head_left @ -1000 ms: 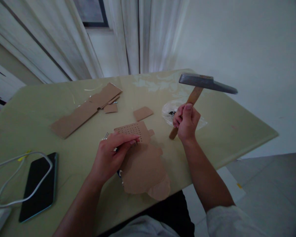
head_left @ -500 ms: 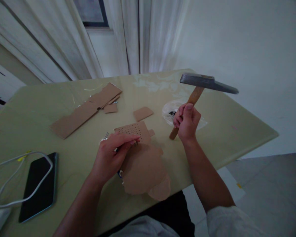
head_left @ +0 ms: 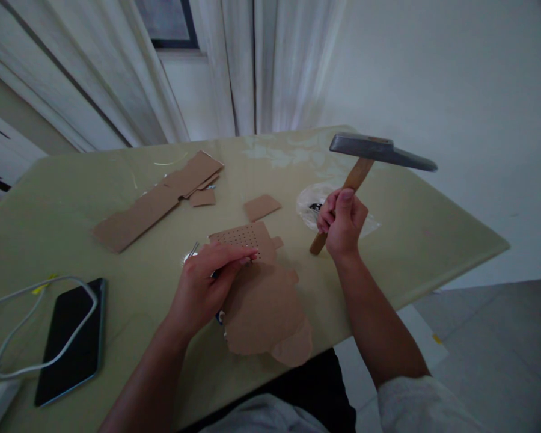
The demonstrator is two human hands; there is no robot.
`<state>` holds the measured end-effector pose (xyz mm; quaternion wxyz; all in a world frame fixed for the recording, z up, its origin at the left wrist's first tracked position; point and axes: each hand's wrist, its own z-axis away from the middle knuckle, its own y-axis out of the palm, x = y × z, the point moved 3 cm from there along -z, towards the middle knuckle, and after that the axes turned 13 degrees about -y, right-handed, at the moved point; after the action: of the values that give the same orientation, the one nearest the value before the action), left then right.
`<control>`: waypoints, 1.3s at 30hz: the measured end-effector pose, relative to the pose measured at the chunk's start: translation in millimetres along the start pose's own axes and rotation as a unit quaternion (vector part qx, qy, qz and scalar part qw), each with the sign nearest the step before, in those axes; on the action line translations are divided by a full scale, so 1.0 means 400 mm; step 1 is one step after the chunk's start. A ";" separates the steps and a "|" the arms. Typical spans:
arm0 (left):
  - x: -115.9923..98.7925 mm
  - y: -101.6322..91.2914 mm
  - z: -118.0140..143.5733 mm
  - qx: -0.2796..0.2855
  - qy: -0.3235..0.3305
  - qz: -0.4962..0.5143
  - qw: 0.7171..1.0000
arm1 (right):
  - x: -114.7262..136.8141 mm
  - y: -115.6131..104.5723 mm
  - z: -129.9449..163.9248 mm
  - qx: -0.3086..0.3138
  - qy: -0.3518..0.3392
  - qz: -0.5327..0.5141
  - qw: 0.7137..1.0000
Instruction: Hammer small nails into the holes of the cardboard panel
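Your right hand (head_left: 341, 221) grips the raised hammer (head_left: 365, 165), fingers wrapped shut on its handle, while your left hand (head_left: 202, 287) pinches something small, seemingly a nail, fingertips on the perforated cardboard (head_left: 256, 288).

The hammer (head_left: 379, 150) has a grey head and a light brown wood handle. The cardboard (head_left: 259, 288) is brown with rows of tiny dark dots. The table (head_left: 72, 204) is pale green. The phone (head_left: 70, 343) is black.

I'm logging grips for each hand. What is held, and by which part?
Right hand grips the hammer mid-handle, head raised. Left hand pinches something small over the cardboard; too small to identify.
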<state>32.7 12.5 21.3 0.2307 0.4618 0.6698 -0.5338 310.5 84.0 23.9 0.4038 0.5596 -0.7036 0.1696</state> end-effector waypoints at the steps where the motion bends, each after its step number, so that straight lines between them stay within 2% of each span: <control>1: 0.000 0.000 0.000 0.001 -0.001 -0.001 1.000 | 0.000 0.000 0.000 0.000 -0.001 -0.001 1.000; 39: -0.010 0.000 -0.002 0.002 -0.015 -0.010 1.000 | 0.004 0.001 0.000 0.000 0.014 0.013 1.000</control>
<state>34.8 12.0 24.6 0.2343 0.4474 0.6697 -0.5444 310.0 82.9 25.1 0.4113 0.5479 -0.7050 0.1831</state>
